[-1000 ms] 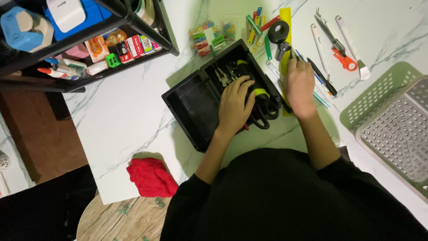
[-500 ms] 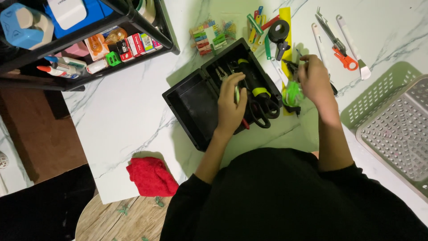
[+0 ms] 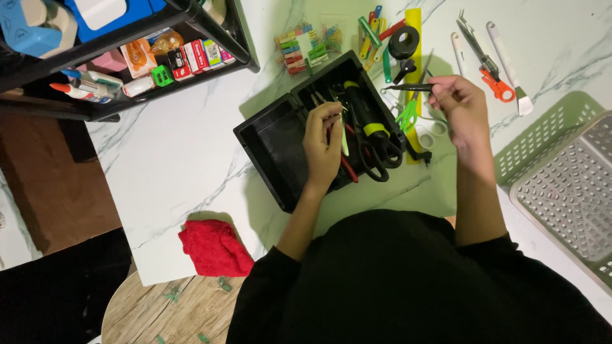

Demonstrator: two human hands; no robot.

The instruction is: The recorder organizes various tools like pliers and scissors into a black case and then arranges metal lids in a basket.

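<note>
Head view: left hand (image 3: 323, 145) resting inside black tray (image 3: 271, 143), fingers closed on thin pale tool (image 3: 341, 130) beside black scissors (image 3: 376, 150). Right hand (image 3: 464, 114) raised over marble table (image 3: 178, 146), fingertips pinching dark pen (image 3: 408, 88), just right of tray.

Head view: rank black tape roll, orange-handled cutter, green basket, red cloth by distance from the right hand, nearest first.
Measured from the right hand, which pinches a thin dark tool:
1. Orange-handled cutter, just beyond the hand, toward the table's far edge.
2. Black tape roll, up and toward the open black box.
3. Green basket, at the right edge; close to the tape roll's distance, hard to call.
4. Red cloth, far lower left corner.
</note>
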